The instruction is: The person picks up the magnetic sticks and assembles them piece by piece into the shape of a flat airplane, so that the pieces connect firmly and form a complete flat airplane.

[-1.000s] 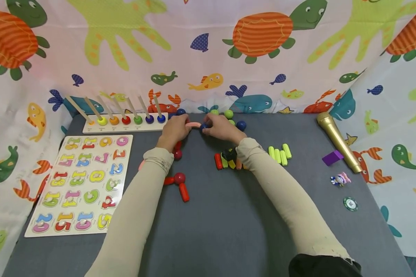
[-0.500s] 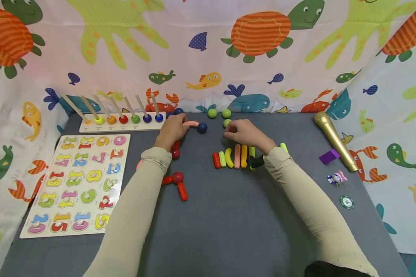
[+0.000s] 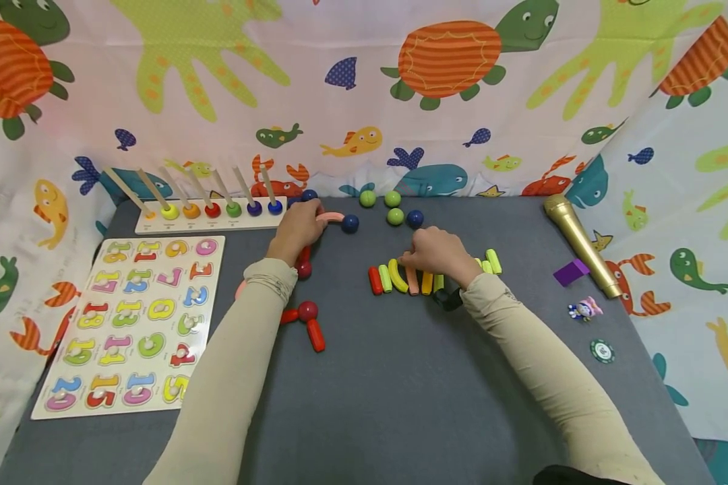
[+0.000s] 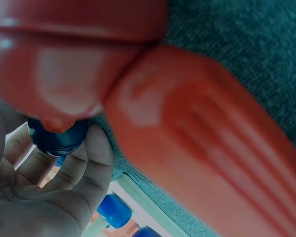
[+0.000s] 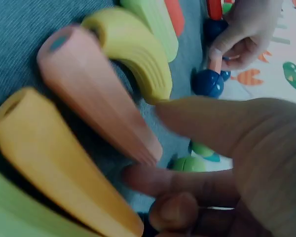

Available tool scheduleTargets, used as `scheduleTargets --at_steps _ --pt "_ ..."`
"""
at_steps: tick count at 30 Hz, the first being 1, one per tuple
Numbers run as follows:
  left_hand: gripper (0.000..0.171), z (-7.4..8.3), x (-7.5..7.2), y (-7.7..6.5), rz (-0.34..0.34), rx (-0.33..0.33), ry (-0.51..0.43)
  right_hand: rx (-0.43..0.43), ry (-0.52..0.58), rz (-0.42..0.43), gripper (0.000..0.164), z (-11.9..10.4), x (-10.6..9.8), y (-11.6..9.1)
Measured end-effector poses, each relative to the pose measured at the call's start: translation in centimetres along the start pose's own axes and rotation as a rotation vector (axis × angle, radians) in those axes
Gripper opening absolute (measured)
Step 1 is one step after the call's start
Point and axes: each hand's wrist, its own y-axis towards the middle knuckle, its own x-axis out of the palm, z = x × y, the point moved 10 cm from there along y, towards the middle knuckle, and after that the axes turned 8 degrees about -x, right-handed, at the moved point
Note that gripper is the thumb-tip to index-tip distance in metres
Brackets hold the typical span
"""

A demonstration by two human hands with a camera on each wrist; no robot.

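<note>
Straight pink stick [image 3: 412, 280] lies in a row on the table [image 3: 370, 404], between yellow curved stick [image 3: 397, 276] and amber stick [image 3: 427, 283]. Right hand [image 3: 439, 252] at its far end, grip spread: thumb and index apart (can't tell if touching). Beyond, left hand [image 3: 298, 229] pinches curved pink stick [image 3: 331, 217], blue ball [image 3: 350, 223] on its end. Farthest: green balls [image 3: 367, 199] near the fabric [image 3: 315, 98].
</note>
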Motion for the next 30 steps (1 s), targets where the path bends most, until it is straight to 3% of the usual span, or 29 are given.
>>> scheduleTargets --at_steps 6,14,23,30 --pt "0.025 0.1 0.1 0.0 -0.005 -0.004 -0.006 0.012 0.014 -0.001 0.045 -0.5 -0.1 0.4" --pt "0.024 -0.1 0.1 0.1 0.006 -0.008 -0.007 -0.126 0.270 0.157 0.049 -2.5 -2.8 2.1" --pt "0.023 -0.2 0.1 -0.1 0.005 -0.015 -0.022 -0.179 0.404 0.165 0.051 -5.7 -1.2 5.9" --pt "0.021 -0.3 0.2 0.0 0.015 -0.013 -0.023 -0.093 0.329 0.153 0.053 -5.7 0.5 8.3"
